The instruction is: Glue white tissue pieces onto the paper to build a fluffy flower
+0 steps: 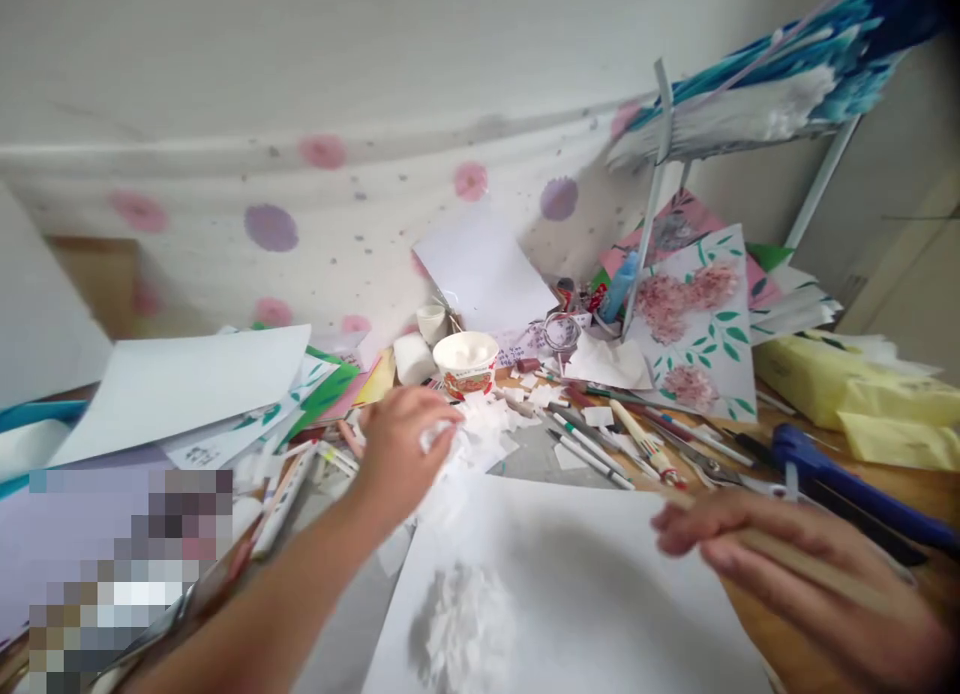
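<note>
My left hand (409,444) is closed over a heap of small white paper pieces (480,429), with a bit of white paper between thumb and fingers. My right hand (795,574) is wrapped round a thin, light wooden stick (814,572), whose ends I cannot make out clearly. Between the hands lies a large white sheet (592,584). On its near left part sits a fluffy, raised cluster of white paper bits (471,629). A white paper bowl (465,362) with a printed side stands behind the heap, with white stuff inside.
Pens and markers (592,449) lie scattered behind the sheet. A blue-handled tool (847,484) and scissors (701,464) are at the right, near a yellow package (847,384). A card with pink paper flowers (697,324) leans at the back right. Stacked papers (195,384) occupy the left.
</note>
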`<state>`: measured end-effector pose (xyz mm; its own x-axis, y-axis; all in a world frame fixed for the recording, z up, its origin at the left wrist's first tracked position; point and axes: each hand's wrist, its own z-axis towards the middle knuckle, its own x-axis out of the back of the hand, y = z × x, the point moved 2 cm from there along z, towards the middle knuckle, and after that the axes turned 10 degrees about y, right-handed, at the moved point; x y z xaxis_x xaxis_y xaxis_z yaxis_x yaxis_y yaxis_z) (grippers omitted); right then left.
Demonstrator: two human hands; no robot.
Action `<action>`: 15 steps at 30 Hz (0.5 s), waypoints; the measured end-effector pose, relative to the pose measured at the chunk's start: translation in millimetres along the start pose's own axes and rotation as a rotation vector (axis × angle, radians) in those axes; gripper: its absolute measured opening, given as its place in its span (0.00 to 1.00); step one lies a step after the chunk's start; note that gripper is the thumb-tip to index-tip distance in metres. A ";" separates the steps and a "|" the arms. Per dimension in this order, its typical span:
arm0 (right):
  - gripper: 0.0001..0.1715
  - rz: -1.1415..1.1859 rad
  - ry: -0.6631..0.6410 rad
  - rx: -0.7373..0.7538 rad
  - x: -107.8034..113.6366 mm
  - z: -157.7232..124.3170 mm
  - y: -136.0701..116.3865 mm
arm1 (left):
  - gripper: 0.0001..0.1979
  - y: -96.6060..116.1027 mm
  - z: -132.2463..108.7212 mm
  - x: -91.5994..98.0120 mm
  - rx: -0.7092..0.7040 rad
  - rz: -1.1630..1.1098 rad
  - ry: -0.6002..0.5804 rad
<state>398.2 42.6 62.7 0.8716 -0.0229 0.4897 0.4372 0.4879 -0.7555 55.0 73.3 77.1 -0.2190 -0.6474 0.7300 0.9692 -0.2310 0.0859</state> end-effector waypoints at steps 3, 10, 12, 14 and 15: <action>0.16 -0.013 -0.138 -0.050 -22.7 -10.0 -8.1 | 0.09 7.1 0.4 -23.1 -0.061 0.021 -0.084; 0.17 0.066 -0.137 -0.151 -30.0 -6.0 -15.8 | 0.04 12.1 19.5 -64.0 -0.120 0.019 -0.181; 0.17 0.114 -0.152 -0.159 -28.9 -2.9 -13.2 | 0.03 9.2 23.8 -65.2 -0.090 0.008 -0.183; 0.16 0.138 -0.129 -0.176 -28.8 -1.7 -10.4 | 0.03 6.5 26.9 -59.6 -0.025 -0.012 -0.158; 0.16 0.155 -0.118 -0.183 -29.5 -1.4 -9.8 | 0.04 6.0 27.7 -53.9 0.016 -0.028 -0.139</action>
<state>368.5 37.3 55.0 0.9040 0.1471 0.4015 0.3428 0.3118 -0.8862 75.7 126.9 57.0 -0.2296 -0.5338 0.8139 0.9647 -0.2355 0.1177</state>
